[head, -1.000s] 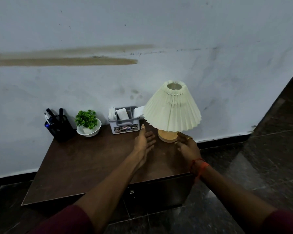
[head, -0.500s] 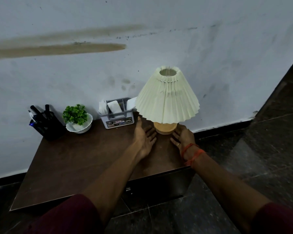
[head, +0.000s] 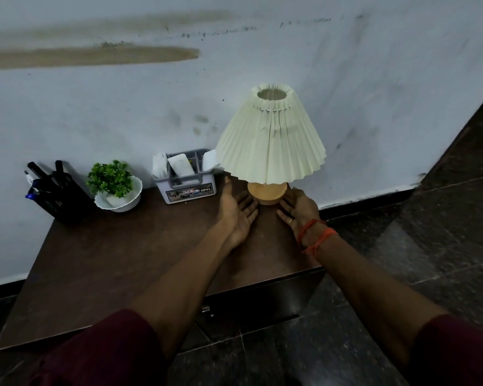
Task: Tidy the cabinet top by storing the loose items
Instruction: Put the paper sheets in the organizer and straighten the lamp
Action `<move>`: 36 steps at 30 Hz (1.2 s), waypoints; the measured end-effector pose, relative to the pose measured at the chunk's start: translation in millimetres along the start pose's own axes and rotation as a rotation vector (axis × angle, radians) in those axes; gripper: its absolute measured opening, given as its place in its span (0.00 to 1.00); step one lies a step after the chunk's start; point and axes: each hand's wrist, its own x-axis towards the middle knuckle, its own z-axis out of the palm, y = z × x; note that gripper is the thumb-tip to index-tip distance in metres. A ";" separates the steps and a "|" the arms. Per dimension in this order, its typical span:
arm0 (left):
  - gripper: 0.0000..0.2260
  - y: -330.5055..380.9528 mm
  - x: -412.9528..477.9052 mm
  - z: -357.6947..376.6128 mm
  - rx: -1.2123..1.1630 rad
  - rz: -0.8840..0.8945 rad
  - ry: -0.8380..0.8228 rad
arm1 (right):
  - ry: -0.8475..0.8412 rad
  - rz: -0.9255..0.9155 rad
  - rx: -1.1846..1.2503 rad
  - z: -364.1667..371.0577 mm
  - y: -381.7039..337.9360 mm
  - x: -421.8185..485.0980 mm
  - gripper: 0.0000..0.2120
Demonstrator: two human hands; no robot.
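Note:
A table lamp (head: 269, 140) with a cream pleated shade and a round wooden base (head: 267, 191) stands at the back right of the dark brown cabinet top (head: 109, 260). My left hand (head: 239, 210) lies flat on the top just left of the base, fingers straight. My right hand (head: 299, 208) lies flat just right of the base, fingertips near it. Neither hand holds anything. A grey organiser box (head: 186, 176) with white packets sits left of the lamp.
A small green plant in a white bowl (head: 116, 188) and a black pen holder (head: 55, 188) with pens stand along the white wall at the back left. Dark stone floor lies to the right of and in front of the cabinet.
Both hands have moved forward and settled flat on the cabinet top beside the lamp base. The view has shifted closer to the cabinet.

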 end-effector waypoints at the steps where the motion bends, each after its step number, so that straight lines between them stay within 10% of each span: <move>1: 0.35 1.4 1.7 0.1 0.000 0.001 -0.003 | -0.005 -0.005 0.003 1.3 -0.9 0.0 0.10; 21: 0.35 2.8 10.2 -14.9 -0.034 0.013 -0.039 | -0.140 -0.048 0.008 3.2 6.8 9.3 0.19; 32: 0.32 50.5 -14.1 -97.6 0.021 0.143 0.127 | -0.120 -0.331 -0.497 36.9 57.5 -5.1 0.12; 36: 0.26 75.2 -24.9 -124.6 0.095 0.221 0.228 | -0.235 -0.322 -0.568 63.8 73.8 -0.2 0.23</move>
